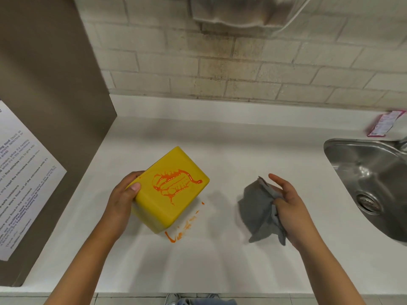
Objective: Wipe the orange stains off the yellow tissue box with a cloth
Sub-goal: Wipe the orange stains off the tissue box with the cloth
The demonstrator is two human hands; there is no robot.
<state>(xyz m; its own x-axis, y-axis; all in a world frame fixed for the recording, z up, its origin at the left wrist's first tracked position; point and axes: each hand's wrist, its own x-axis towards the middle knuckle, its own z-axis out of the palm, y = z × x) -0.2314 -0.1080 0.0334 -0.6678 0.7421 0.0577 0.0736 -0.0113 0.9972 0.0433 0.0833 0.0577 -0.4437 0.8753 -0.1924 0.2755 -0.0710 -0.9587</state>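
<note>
My left hand (123,194) grips the yellow tissue box (154,208) by its left side and holds it tilted above the white counter (220,139). Wet orange stains (174,183) smear the box's upward face, one streak running to its right edge. My right hand (288,205) holds a crumpled grey cloth (257,210) to the right of the box, apart from it. The thumb pins the cloth against the palm while the fingers stretch out over it.
Orange streaks (182,230) mark the counter just below the box. A steel sink (372,183) lies at the right, with a pink packet (384,123) behind it. A brown panel with a printed notice (19,177) stands at the left. Brick wall behind.
</note>
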